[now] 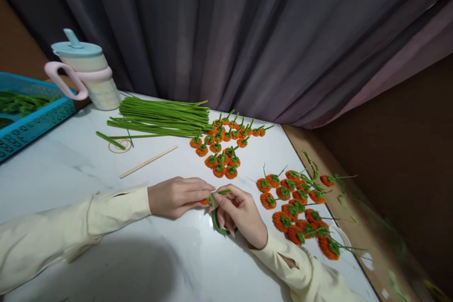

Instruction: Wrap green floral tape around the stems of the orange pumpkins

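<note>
My left hand (182, 197) lies palm down near the table's middle, fingers closed on a small orange pipe-cleaner fruit (204, 202) that is mostly hidden. A short green stem (224, 192) points from it toward my right hand (238, 212). My right thumb and forefinger pinch a pale green strip of tape at the stem. A dark green ring, which looks like a tape roll (218, 227), shows beneath the right fingers. Finished-looking fruits with short thick stems (219, 170) stand beyond my hands. More fruits with thin wire stems (282, 221) lie to the right.
A bundle of green pipe cleaners (163, 115) lies at the back, with a wooden stick (148, 162) and a rubber band (119, 146) in front. A handled tumbler (101, 89) and a blue basket (38, 127) stand at left. Dark curtains (212, 33) hang behind the white table (106, 269).
</note>
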Motion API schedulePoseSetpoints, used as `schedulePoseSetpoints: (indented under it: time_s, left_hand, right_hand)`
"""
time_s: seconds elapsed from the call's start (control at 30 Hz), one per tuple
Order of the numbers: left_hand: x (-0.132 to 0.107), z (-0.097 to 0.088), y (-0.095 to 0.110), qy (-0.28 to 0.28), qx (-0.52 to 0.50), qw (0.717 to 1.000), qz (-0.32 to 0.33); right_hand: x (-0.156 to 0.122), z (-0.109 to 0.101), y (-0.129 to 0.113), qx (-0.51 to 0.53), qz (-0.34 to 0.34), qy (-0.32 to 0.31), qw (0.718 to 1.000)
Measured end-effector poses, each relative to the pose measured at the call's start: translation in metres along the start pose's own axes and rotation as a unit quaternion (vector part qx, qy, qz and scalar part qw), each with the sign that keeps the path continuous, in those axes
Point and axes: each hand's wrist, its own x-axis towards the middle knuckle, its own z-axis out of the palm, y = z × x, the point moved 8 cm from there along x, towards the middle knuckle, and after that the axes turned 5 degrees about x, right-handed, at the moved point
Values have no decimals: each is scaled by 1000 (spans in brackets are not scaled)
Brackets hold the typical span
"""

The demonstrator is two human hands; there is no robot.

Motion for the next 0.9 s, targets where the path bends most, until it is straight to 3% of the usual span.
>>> schedulePoseSetpoints:
  time_s: [0.2, 0.3, 0.47, 0.53, 0.63, 0.73, 0.8, 0.9]
  left_hand:
    - [-3, 3, -2, -25, 28, 999, 0]
    - [-4, 3, -4, -27, -12, 999, -17]
    - [-6, 4, -16, -8, -115, 983, -144]
    - [-9, 9, -25, -4, -186, 955, -232]
    - [-17, 25, -34, -9, -365, 863, -350]
    - [-17, 34, -32, -3, -484, 786, -384]
    - [-16, 36, -33, 3, -508, 768, -389]
    - [-17, 36, -34, 9, -512, 766, -388]
  right_hand:
    - [0, 3, -2, 28, -15, -16, 999]
    - [-1, 3, -2, 34, -19, -20, 999]
    - [-1, 2, -4, 32, -32, -16, 999]
    - [-1, 1, -4, 30, -38, -9, 999]
    - [-1, 0, -2, 28, -41, 1, 999]
    - [-1, -1, -1, 26, -45, 9, 999]
    - [-1, -2, -2, 30, -50, 13, 998]
    - [-2, -1, -3, 43, -51, 1, 998]
